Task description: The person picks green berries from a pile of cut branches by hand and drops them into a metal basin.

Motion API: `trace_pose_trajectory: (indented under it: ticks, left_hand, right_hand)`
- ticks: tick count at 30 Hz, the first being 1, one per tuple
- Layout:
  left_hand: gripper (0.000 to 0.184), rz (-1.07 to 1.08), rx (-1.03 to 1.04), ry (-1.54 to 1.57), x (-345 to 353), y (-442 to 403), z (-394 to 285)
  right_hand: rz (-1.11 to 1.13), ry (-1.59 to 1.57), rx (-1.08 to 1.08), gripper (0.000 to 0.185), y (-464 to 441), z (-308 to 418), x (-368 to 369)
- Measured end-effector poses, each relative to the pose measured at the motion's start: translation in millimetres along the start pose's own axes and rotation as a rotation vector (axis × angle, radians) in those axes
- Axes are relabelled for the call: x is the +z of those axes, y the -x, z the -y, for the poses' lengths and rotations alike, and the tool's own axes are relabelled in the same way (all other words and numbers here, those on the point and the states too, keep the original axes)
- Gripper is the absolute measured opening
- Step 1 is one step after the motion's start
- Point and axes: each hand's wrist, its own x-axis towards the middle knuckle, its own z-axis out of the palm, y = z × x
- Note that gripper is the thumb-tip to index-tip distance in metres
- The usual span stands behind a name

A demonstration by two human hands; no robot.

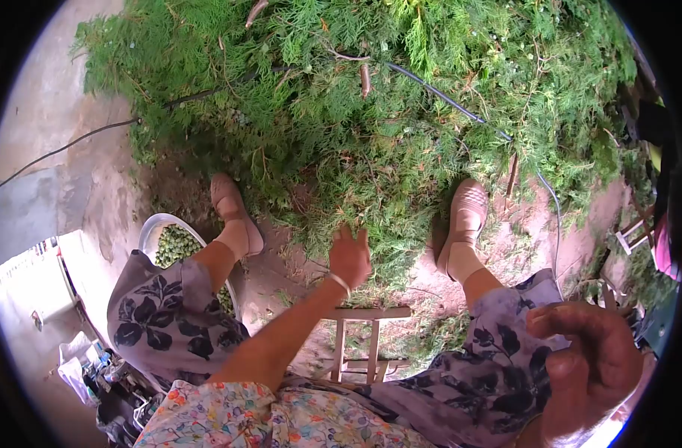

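My left hand (350, 257), with a pale bangle at the wrist, reaches down to the near edge of a heap of feathery green conifer branches (371, 172). Its fingers point into the sprigs and look apart; I see nothing held, though the tips partly blend with the leaves. Close to the camera at the lower right, my right hand (598, 366) is raised above my knee. Its fingers curl loosely, a gap shows between thumb and forefinger, and nothing is visible in it. Beside my left leg, small green cones or berries (178, 246) lie in a pale basin (148, 228), partly covered by my trousers.
A dark cable (441, 95) runs across the branches. Below my left hand stands a small wooden stool or frame (374, 313). My shoes (236, 216) rest on either side of the heap's near edge. Dark clutter (120, 396) lies at the lower left.
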Motion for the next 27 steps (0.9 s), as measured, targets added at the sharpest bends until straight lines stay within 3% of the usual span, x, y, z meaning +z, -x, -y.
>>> trace_pose_trajectory:
  ticks: [1, 4, 6, 7, 9, 10, 14, 16, 17, 19, 23, 25, 27]
  left_hand:
    - [0.050, -0.149, 0.056, -0.066, -2.0, -24.4, 16.2]
    - [0.045, -0.211, 0.028, -0.018, -38.7, -81.0, 32.4]
    - [0.040, -0.240, -0.132, -0.046, -63.4, -93.0, 24.4]
    - [0.040, -0.239, -0.129, -0.045, -60.3, -99.2, 29.6]
    - [0.029, -0.043, -0.260, 0.078, -35.6, -110.7, 51.7]
    - [0.021, -0.139, -0.145, 0.137, -27.1, -107.5, 62.1]
    - [0.013, -0.312, -0.127, 0.344, -19.1, -58.4, 53.8]
    - [0.010, 0.061, -0.434, 1.337, -27.5, -38.8, 43.9]
    - [0.010, 0.065, -0.429, 1.342, -31.1, -33.0, 39.2]
    - [0.007, 0.241, -0.377, 1.833, -41.3, -26.6, 32.0]
    - [0.012, 0.379, -0.219, 1.954, -89.0, -27.6, 1.3]
    - [0.010, 0.421, -0.190, 1.885, -100.5, -24.4, 7.8]
    - [0.017, 0.444, -0.077, 1.558, -94.9, -22.3, 24.1]
  right_hand:
    - [-0.002, -0.001, 0.003, 0.038, -0.9, 0.7, -3.0]
    - [0.170, 0.045, -0.067, 0.034, -6.7, 2.7, -11.3]
    - [0.247, 0.081, -0.084, 0.028, -10.5, 3.1, -10.5]
    - [0.244, 0.082, -0.083, 0.028, -10.3, 2.7, -7.8]
    - [0.197, 0.079, -0.128, 0.026, -8.8, 0.5, -1.3]
    - [0.198, 0.081, -0.127, 0.026, -9.2, 0.5, -1.0]
    - [0.221, 0.111, -0.152, 0.028, -8.7, -1.2, -1.8]
    - [0.230, 0.126, -0.151, 0.028, -6.8, 0.3, 1.0]
    - [0.124, 0.111, -0.071, 0.027, -3.9, 3.5, 8.5]
    - [0.010, 0.100, -0.004, 0.026, -2.6, 4.4, 16.5]
    - [0.047, 0.307, -0.094, 0.025, -7.0, -4.6, 17.4]
    - [0.019, 0.333, -0.185, 0.025, -7.1, -6.0, 16.7]
    - [0.017, 0.325, -0.203, 0.025, -6.8, -5.5, 12.8]
